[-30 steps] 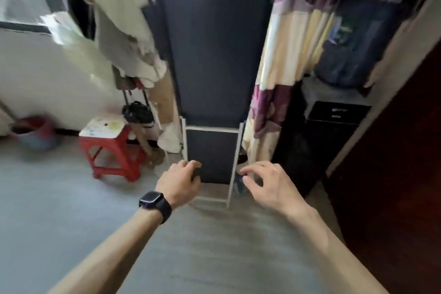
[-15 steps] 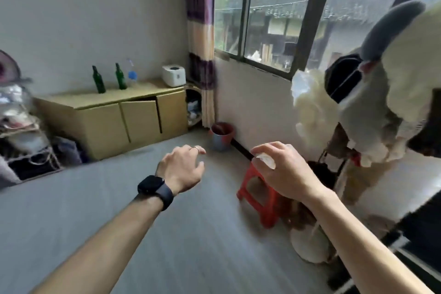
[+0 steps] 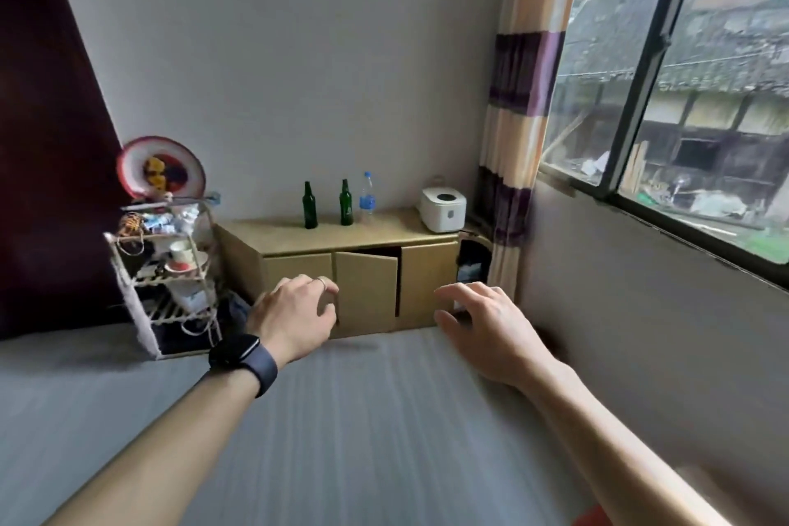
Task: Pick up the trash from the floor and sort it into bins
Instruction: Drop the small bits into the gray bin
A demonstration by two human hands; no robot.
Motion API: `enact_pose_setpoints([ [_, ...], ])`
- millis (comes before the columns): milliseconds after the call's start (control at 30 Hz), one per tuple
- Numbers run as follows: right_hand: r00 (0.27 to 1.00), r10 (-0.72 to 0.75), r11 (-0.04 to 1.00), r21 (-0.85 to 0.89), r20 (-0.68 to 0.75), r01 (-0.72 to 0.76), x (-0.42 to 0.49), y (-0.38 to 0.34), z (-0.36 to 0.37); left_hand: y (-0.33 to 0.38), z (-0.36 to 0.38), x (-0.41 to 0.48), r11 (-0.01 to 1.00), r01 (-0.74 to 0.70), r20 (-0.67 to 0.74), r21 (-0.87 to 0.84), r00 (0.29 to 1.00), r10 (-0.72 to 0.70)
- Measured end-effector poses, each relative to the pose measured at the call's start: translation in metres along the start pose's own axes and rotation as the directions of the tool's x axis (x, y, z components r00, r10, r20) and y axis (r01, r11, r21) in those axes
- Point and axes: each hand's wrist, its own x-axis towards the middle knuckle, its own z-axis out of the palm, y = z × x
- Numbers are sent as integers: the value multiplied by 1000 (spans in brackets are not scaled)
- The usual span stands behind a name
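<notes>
Left hand: the left hand [image 3: 294, 318], a dark watch [image 3: 243, 361] on its wrist, is held out over the floor with fingers loosely curled and nothing in them.
Right hand: the right hand [image 3: 486, 325] is spread, palm down, thumb apart from the fingers, and holds nothing that I can see.
Floor: the grey floor [image 3: 363, 419] ahead of the person looks bare; no trash shows on it from here.
Bins: I can pick out none for certain; a dark container [image 3: 474, 265] sits tucked between the low cabinet [image 3: 354, 269] and the curtain [image 3: 516, 132], but I cannot tell what it is.
On the cabinet: two green bottles [image 3: 309, 207], a clear plastic bottle [image 3: 367, 199] and a small white appliance [image 3: 442, 209], all standing upright.
Beside it: a wire rack [image 3: 164, 278] crammed with odds and ends.
Progress: judging by the idle hands, no piece is in hand; finding trash, lifting it and sorting it all seem left to do.
</notes>
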Motion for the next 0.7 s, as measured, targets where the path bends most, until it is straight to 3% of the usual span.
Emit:
enact_pose_setpoints([
  [200, 999, -12, 1000, -2, 32, 12, 176, 21, 79, -95, 56, 144, 994, 99, 20, -56, 995, -98],
  [400, 998, 47, 999, 13, 41, -47, 357, 30, 144, -174, 91, 319, 993, 84, 22, -85, 996, -83],
  [700, 1000, 11, 1000, -17, 3, -11, 596, 73, 205, -236, 147, 566, 996, 72, 44, -58, 997, -70],
])
